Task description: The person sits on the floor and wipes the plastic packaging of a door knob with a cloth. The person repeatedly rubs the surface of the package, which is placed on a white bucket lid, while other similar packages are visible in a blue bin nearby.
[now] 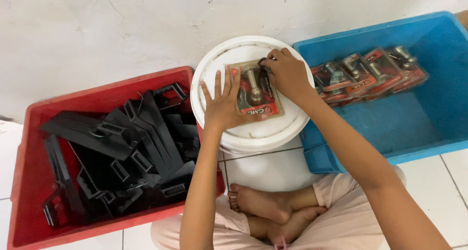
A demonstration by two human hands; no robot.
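**Pack on the bucket lid, both hands on it**

The blister pack (pixel 256 91) lies flat on the white bucket lid (pixel 251 128), in the upper centre of the frame. It holds a metal part on red card.

Your likeliest slip, as I judge it: the lid is smooth and the pack is slick plastic, so if your left hand eases off while the right one works at the top edge, the pack may skate toward the lid's rim. Pulling up hard at one corner could also bend the card.

Your left hand (pixel 223 106) reaches up from the lower centre, fingers spread, palm flat on the pack's left side, pinning it down. Your right hand (pixel 287 74) comes in from the lower right, wrist bent, fingertips pinched on a small dark piece (pixel 263 62) at the pack's upper edge.

Black plastic parts (pixel 122 152) fill the red bin (pixel 29 191) at left; finished packs (pixel 370 74) line the blue bin (pixel 414 128) at right.
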